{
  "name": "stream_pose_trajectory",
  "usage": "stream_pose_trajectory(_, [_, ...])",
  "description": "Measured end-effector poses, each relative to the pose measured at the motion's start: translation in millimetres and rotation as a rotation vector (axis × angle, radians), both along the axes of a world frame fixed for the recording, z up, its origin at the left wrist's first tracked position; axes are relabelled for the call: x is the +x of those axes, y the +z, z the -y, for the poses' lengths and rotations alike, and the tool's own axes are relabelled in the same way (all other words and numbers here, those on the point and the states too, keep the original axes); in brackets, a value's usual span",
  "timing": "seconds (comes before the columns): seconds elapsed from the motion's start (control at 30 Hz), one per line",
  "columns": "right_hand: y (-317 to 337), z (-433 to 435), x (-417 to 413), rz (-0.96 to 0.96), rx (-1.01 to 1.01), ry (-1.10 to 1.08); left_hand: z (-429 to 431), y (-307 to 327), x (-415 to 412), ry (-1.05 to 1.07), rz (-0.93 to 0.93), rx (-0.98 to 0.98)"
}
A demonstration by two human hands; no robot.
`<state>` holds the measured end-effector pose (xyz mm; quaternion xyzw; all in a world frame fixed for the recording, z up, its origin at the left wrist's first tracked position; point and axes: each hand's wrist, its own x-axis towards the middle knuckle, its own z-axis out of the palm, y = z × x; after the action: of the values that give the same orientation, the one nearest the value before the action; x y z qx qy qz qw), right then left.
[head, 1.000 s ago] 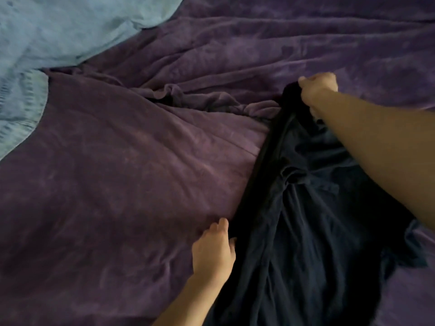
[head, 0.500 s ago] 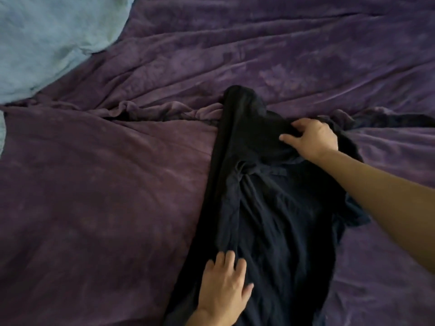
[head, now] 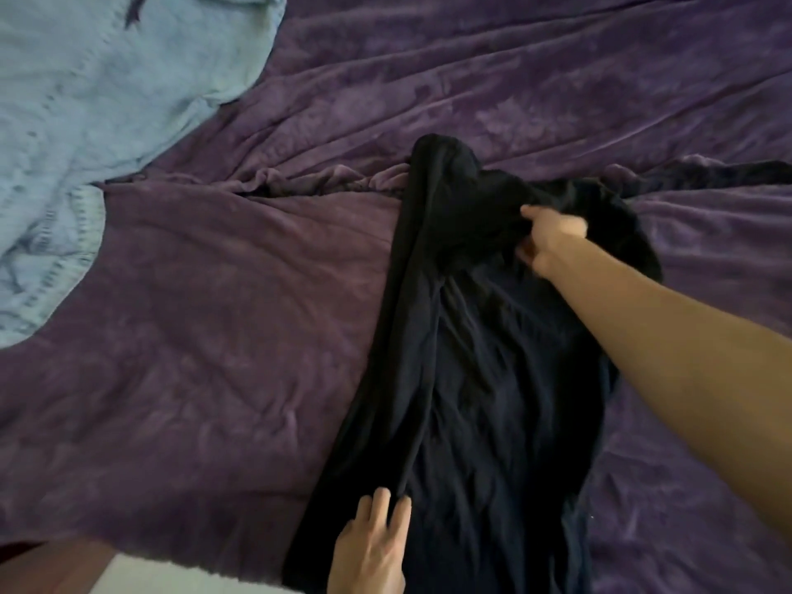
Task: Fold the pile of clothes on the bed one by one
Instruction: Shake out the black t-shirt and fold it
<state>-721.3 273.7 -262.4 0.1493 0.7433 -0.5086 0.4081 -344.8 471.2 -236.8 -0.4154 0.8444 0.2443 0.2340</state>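
Note:
A dark navy garment (head: 484, 366) lies lengthwise on the purple blanket (head: 205, 336), its left side folded over along a long crease. My right hand (head: 550, 242) is at the garment's far end, fingers pinching a fold of the dark cloth. My left hand (head: 373, 546) rests flat on the garment's near left part, fingers extended along the crease and pressing it down.
A light blue knitted garment (head: 98, 113) lies at the upper left on the blanket. More dark cloth (head: 728, 173) trails off to the far right. A white strip of the bed's edge (head: 171, 578) shows at the bottom left.
My right hand came back from the garment's far tip to its upper middle and now pinches cloth. My left hand moved from beside the garment onto it, then slid nearer.

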Motion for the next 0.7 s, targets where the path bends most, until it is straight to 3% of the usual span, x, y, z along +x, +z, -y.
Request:
stream_pose_trajectory(0.1, [7.6, -23.7, -22.7, -0.120, 0.029, 0.006, -2.1, 4.6, -4.9, -0.066, 0.044, 0.049])
stream_pose_trajectory(0.17, [3.2, -57.8, -36.9, -0.105, 0.235, 0.272, -4.9, 3.3, -8.9, -0.140, 0.139, 0.110])
stream_pose_trajectory(0.23, [-3.8, -90.7, -55.5, -0.350, 0.447, 0.529, -8.7, 1.2, -12.2, -0.123, 0.172, 0.075])
stream_pose_trajectory(0.33, [0.1, -137.4, -83.3, -0.756, 0.590, 0.568, -15.2, 14.0, -32.1, -0.208, 0.038, 0.086])
stream_pose_trajectory(0.37, [0.6, -151.6, -90.2, -0.767, 0.603, 0.535, -18.6, 12.9, -42.3, -0.253, -0.052, 0.048])
stream_pose_trajectory(0.43, [-4.6, -177.8, -99.1, -0.560, 0.547, 0.462, -28.4, 9.5, -72.4, -0.324, -0.153, 0.011])
stream_pose_trajectory(0.53, [-20.0, -202.7, -92.9, -0.323, 0.433, 0.531, -57.0, -1.3, -117.8, -0.304, -0.059, 0.188])
stream_pose_trajectory(0.6, [-31.2, -204.9, -90.4, -0.320, 0.369, 0.557, -76.4, -16.1, -134.7, -0.276, 0.050, 0.258])
stream_pose_trajectory(0.7, [-32.9, -209.4, -111.7, -0.333, 0.342, 0.373, -91.8, -27.4, -142.1, -0.293, 0.140, 0.247])
